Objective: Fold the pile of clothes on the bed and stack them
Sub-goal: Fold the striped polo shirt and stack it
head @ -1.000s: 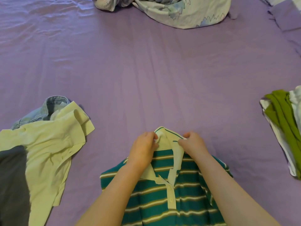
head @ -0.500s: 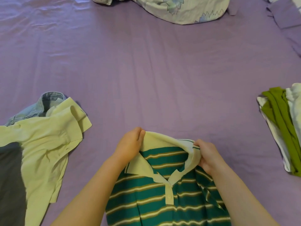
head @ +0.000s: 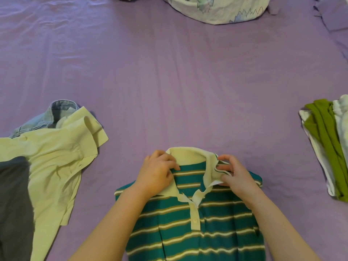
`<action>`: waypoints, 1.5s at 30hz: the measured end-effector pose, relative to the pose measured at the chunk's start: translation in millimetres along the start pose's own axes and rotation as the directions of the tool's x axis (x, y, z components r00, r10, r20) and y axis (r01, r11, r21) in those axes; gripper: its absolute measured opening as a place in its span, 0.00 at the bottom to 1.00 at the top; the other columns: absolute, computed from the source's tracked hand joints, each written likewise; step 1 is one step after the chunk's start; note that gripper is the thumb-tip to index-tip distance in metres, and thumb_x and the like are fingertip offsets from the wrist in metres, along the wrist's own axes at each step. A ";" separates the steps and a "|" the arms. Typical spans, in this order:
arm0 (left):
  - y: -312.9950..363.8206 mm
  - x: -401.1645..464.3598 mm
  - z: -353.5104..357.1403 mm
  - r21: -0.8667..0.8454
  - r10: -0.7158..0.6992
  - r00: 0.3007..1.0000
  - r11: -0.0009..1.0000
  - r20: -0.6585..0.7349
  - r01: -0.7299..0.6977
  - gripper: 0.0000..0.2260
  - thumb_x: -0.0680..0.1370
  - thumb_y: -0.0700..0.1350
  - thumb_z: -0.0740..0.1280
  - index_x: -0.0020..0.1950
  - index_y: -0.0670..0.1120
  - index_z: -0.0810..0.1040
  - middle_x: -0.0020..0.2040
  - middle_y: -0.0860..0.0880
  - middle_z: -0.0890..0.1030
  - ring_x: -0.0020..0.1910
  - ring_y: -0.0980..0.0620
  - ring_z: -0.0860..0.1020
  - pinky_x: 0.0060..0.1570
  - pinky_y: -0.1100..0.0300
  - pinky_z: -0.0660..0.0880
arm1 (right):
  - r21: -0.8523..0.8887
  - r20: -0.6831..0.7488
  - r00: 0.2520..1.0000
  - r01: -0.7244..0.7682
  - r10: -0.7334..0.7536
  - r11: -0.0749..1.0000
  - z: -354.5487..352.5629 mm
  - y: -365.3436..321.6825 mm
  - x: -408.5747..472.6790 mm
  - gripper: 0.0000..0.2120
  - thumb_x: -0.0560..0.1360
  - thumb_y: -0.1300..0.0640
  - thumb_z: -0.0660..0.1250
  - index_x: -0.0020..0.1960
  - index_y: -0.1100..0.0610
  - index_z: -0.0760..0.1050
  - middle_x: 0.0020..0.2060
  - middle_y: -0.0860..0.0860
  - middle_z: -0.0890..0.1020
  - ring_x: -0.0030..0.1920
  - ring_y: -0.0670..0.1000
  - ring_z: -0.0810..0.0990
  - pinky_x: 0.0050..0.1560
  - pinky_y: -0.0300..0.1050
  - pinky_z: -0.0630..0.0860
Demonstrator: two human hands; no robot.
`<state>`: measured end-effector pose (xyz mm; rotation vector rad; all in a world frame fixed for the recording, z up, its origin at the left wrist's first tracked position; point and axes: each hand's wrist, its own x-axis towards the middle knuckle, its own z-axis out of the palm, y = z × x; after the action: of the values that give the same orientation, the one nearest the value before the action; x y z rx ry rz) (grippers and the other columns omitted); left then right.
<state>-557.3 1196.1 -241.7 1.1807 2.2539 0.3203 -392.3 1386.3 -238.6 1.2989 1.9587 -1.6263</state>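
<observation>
The green striped polo shirt [head: 197, 219] lies flat on the bed [head: 169, 81] right in front of me, front side up, its cream collar [head: 188, 154] pointing away from me. My left hand [head: 156, 174] rests over the left side of the collar, fingers curled down and gripping the fabric where it meets the shoulder. My right hand [head: 233, 176] pinches the right collar flap between thumb and fingertips, the flap crumpled and partly turned over. The buttoned placket runs down between my forearms.

To my left, well apart from the polo, a pale yellow shirt [head: 54, 157] sprawls unfolded on top of a denim garment [head: 49, 117], with a dark grey piece [head: 15, 204] overlapping its lower edge. To my right, near the edge of view, sits a stack with an olive green garment [head: 327, 144] draped over white cloth [head: 318, 153]. The purple sheet is lightly wrinkled. At the far side, a bunched floral duvet [head: 216, 8] lies on the bed.
</observation>
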 end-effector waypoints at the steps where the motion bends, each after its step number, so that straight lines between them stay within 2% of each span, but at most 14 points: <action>1: 0.4 -1.7 1.7 0.062 -0.001 0.999 0.998 0.033 -0.001 0.16 0.79 0.44 0.62 0.66 0.55 0.75 0.67 0.58 0.72 0.68 0.51 0.61 0.66 0.55 0.59 | 0.031 -0.005 1.000 -0.011 0.011 0.999 1.6 1.1 -0.7 0.23 0.76 0.69 0.62 0.59 0.42 0.65 0.55 0.44 0.75 0.52 0.45 0.75 0.40 0.33 0.73; 6: 4.4 -7.3 2.5 0.212 -0.061 0.998 0.975 -0.006 0.061 0.13 0.80 0.49 0.62 0.64 0.55 0.75 0.66 0.55 0.73 0.68 0.51 0.62 0.66 0.55 0.57 | -0.165 -0.139 0.988 0.043 -0.066 0.985 9.3 10.7 -9.4 0.22 0.77 0.61 0.65 0.67 0.47 0.62 0.55 0.43 0.72 0.52 0.44 0.72 0.39 0.31 0.67; 10: 29.9 -10.8 6.8 0.223 -0.026 0.992 0.973 -0.127 0.054 0.12 0.79 0.50 0.60 0.59 0.54 0.78 0.63 0.55 0.76 0.68 0.49 0.64 0.71 0.48 0.53 | 0.343 -0.161 0.972 -0.109 0.173 0.933 9.1 8.3 -12.2 0.20 0.76 0.65 0.66 0.63 0.50 0.66 0.53 0.50 0.79 0.50 0.48 0.78 0.45 0.42 0.77; 14: 80.3 10.7 19.0 -0.296 -0.247 0.969 0.926 -0.009 0.234 0.12 0.80 0.55 0.61 0.54 0.51 0.80 0.47 0.54 0.81 0.47 0.55 0.76 0.52 0.55 0.76 | 0.487 -0.066 0.969 -0.177 0.238 0.855 16.3 7.1 -12.9 0.21 0.74 0.65 0.69 0.63 0.54 0.67 0.51 0.52 0.80 0.51 0.52 0.80 0.45 0.45 0.81; 17: 95.3 32.3 24.6 -0.445 -0.344 0.932 0.821 0.116 0.358 0.13 0.77 0.58 0.64 0.41 0.51 0.75 0.36 0.54 0.77 0.36 0.54 0.76 0.36 0.58 0.74 | 0.614 0.025 0.977 -0.184 0.214 0.767 18.7 7.7 -16.2 0.22 0.73 0.68 0.68 0.63 0.53 0.69 0.52 0.54 0.81 0.49 0.54 0.83 0.41 0.45 0.81; 21: 86.2 45.5 19.8 -0.721 -0.340 0.917 0.581 0.207 0.378 0.14 0.80 0.48 0.64 0.36 0.45 0.71 0.35 0.45 0.74 0.38 0.45 0.76 0.48 0.47 0.79 | 0.809 0.113 0.981 -0.182 0.155 0.560 13.0 16.2 -18.0 0.23 0.73 0.71 0.66 0.64 0.55 0.70 0.56 0.57 0.80 0.54 0.56 0.81 0.46 0.48 0.82; 24: 78.2 47.0 9.6 -0.786 -0.328 0.915 0.492 0.233 0.376 0.11 0.83 0.46 0.58 0.52 0.42 0.77 0.42 0.45 0.80 0.45 0.46 0.80 0.51 0.50 0.80 | 0.505 0.040 0.991 -0.129 0.126 0.853 13.1 15.0 -17.6 0.24 0.74 0.68 0.66 0.65 0.50 0.67 0.58 0.51 0.78 0.57 0.51 0.79 0.54 0.49 0.79; 26: 66.5 43.6 4.5 -0.675 -0.297 0.941 0.661 0.164 0.326 0.10 0.83 0.46 0.57 0.58 0.46 0.76 0.47 0.49 0.81 0.47 0.51 0.80 0.54 0.53 0.78 | 0.001 -0.086 0.996 -0.004 0.004 1.000 11.3 18.0 -15.8 0.26 0.75 0.62 0.67 0.69 0.48 0.64 0.58 0.45 0.74 0.59 0.47 0.75 0.58 0.46 0.74; 28: 50.2 34.1 -2.3 -0.369 -0.144 0.979 0.910 0.145 0.189 0.10 0.81 0.48 0.61 0.60 0.51 0.77 0.51 0.53 0.81 0.51 0.53 0.78 0.56 0.54 0.75 | -0.381 -0.181 0.943 0.194 -0.279 0.904 6.6 19.0 -16.6 0.23 0.75 0.59 0.68 0.68 0.48 0.67 0.58 0.44 0.73 0.60 0.46 0.72 0.57 0.41 0.71; 30: 35.1 21.8 -6.9 -0.020 0.038 0.966 0.999 0.255 -0.034 0.12 0.78 0.52 0.66 0.60 0.55 0.77 0.55 0.55 0.80 0.56 0.53 0.74 0.63 0.54 0.67 | -0.525 -0.113 0.857 0.378 -0.502 0.762 3.3 18.2 -14.2 0.20 0.75 0.60 0.68 0.66 0.49 0.72 0.61 0.47 0.72 0.60 0.46 0.70 0.56 0.37 0.69; 36: 21.5 2.5 -0.9 0.358 0.184 0.899 0.871 0.397 -0.336 0.20 0.73 0.56 0.69 0.64 0.56 0.75 0.63 0.53 0.72 0.66 0.48 0.62 0.72 0.44 0.48 | -0.726 0.293 0.840 0.506 -0.457 0.466 25.2 4.9 1.0 0.13 0.77 0.54 0.66 0.61 0.46 0.75 0.76 0.45 0.53 0.61 0.49 0.74 0.50 0.42 0.78; 39: 23.2 1.7 0.7 0.394 0.217 0.931 0.860 0.294 -0.324 0.11 0.76 0.53 0.67 0.57 0.55 0.79 0.57 0.53 0.77 0.64 0.48 0.67 0.72 0.43 0.47 | -0.676 0.191 0.859 0.467 -0.476 0.571 31.9 1.2 4.8 0.07 0.78 0.51 0.64 0.53 0.51 0.77 0.73 0.46 0.60 0.56 0.48 0.76 0.49 0.41 0.76; 42: 29.2 4.1 5.0 0.362 0.159 0.979 0.911 0.130 -0.196 0.12 0.78 0.56 0.62 0.55 0.53 0.80 0.53 0.53 0.80 0.60 0.49 0.70 0.73 0.45 0.46 | -0.424 0.106 0.884 0.455 -0.456 0.783 41.5 -4.0 7.0 0.08 0.79 0.58 0.63 0.56 0.54 0.77 0.71 0.48 0.65 0.64 0.48 0.72 0.63 0.43 0.71; 45: 41.8 -0.4 16.6 0.398 0.090 0.996 0.914 -0.001 -0.082 0.16 0.77 0.55 0.64 0.62 0.51 0.75 0.63 0.49 0.74 0.70 0.45 0.63 0.74 0.41 0.44 | -0.325 0.085 0.896 0.438 -0.436 0.838 43.5 -1.6 -3.1 0.14 0.80 0.60 0.59 0.65 0.54 0.73 0.72 0.48 0.65 0.71 0.47 0.64 0.71 0.44 0.64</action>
<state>-519.2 1219.3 -236.1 1.4891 2.3567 -0.1050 -405.5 1346.2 -249.7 0.7464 2.5282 -1.3655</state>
